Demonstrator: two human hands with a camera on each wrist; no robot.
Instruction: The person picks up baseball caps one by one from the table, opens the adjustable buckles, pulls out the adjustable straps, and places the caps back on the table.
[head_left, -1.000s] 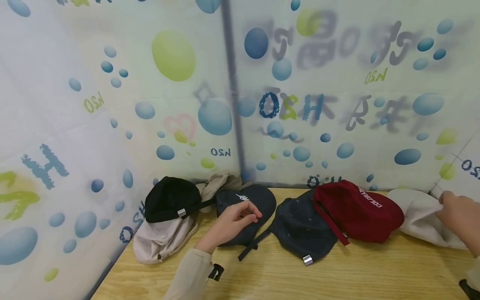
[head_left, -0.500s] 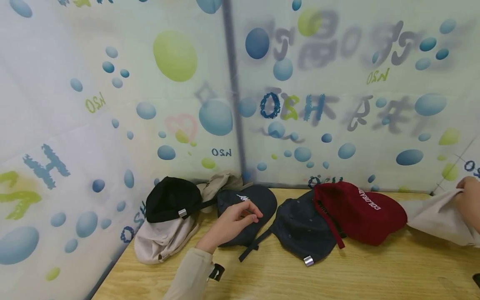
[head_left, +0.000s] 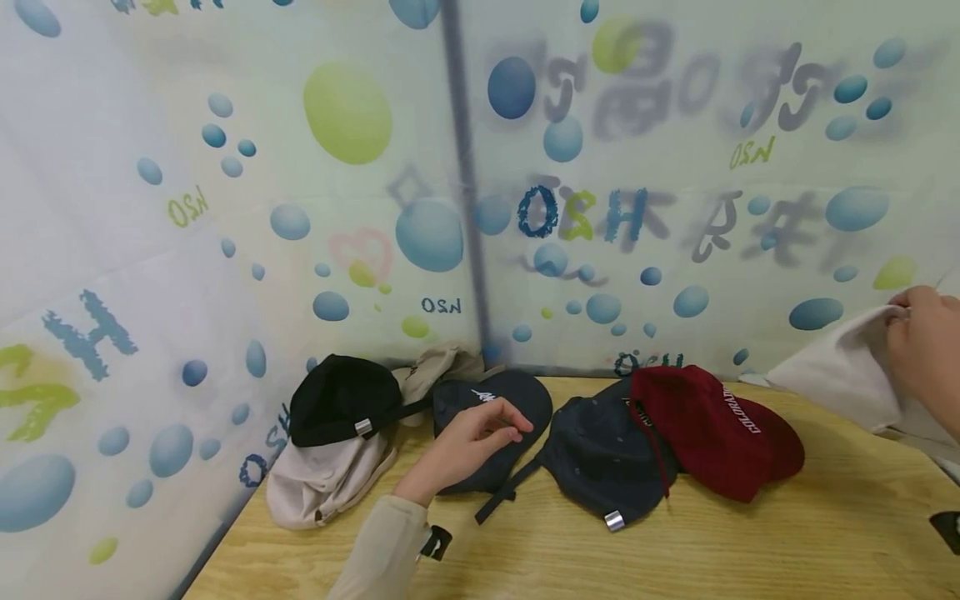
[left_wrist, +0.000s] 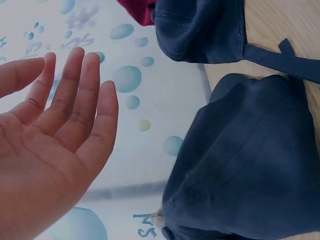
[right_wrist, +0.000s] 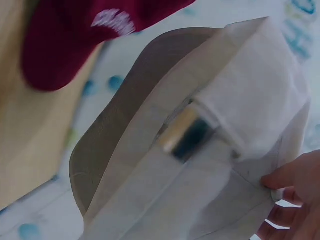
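At the far right my right hand [head_left: 926, 350] pinches a white baseball cap [head_left: 840, 371] by its crown and holds it above the table. In the right wrist view its brim, strap and metal buckle [right_wrist: 185, 132] show, with the thumb pressed on the fabric. My left hand [head_left: 476, 446] hovers over a dark navy cap [head_left: 525, 400] with white lettering. Its fingers are relaxed and the palm holds nothing, as the left wrist view shows. Beside it lies a second navy cap [head_left: 600, 450] with a metal buckle. A dark red cap [head_left: 712, 425] with white letters leans on that one.
A black cap [head_left: 341, 400] sits on a pale cap [head_left: 322, 483] at the left, with a beige cap [head_left: 442, 367] behind. The wooden table [head_left: 675, 550] ends against a bubble-printed curtain [head_left: 360, 192] at the back and left.
My right hand has lifted the white cap off the table, away from beside the red cap. The red cap has shifted and tilted slightly. The left hand has stayed nearly still.
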